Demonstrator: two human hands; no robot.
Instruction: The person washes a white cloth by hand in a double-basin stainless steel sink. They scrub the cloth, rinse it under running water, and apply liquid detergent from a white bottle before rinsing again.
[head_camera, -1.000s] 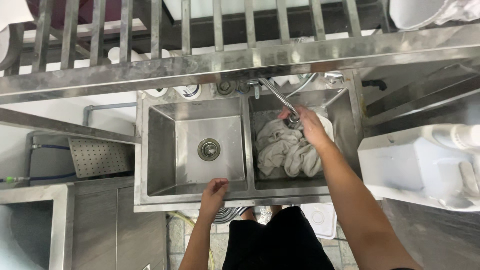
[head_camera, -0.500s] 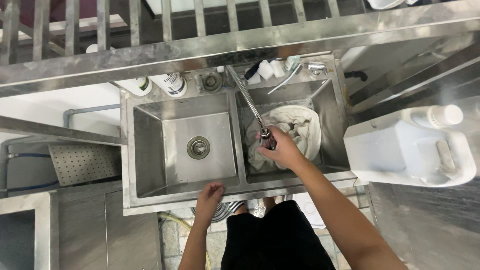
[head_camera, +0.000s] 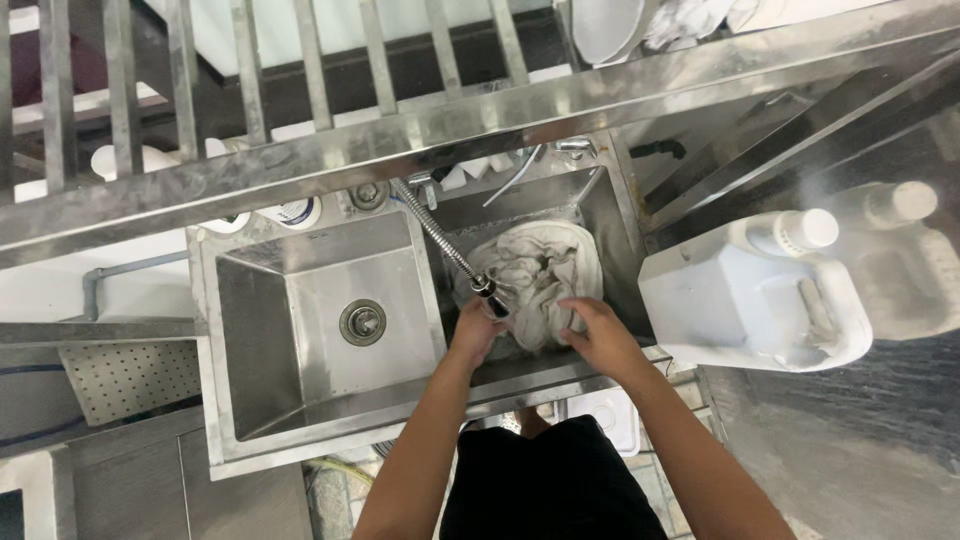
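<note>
— Where are the fingers?
— The left hand (head_camera: 478, 334) reaches into the right basin (head_camera: 600, 215) just under the sprayer head (head_camera: 490, 297) of the flexible metal faucet hose (head_camera: 432, 231); I cannot tell whether its fingers are together or apart, as they are hidden under the nozzle. The right hand (head_camera: 600, 335) lies on the near edge of the crumpled white cloth (head_camera: 535, 275), fingers curled down onto the fabric and gripping it.
— And the cloth?
— Bunched in the right basin, filling most of its floor and touching the walls at left and right.
— Any open room?
— The left basin (head_camera: 300, 330) holds only its round drain (head_camera: 362, 322). The steel divider stands between the two basins, just beside the left wrist. On the right, a white plastic jug (head_camera: 750, 300) sits on the table close to the sink's rim, near the right forearm. Overhead, a barred steel rack (head_camera: 300, 150) crosses the far edge.
</note>
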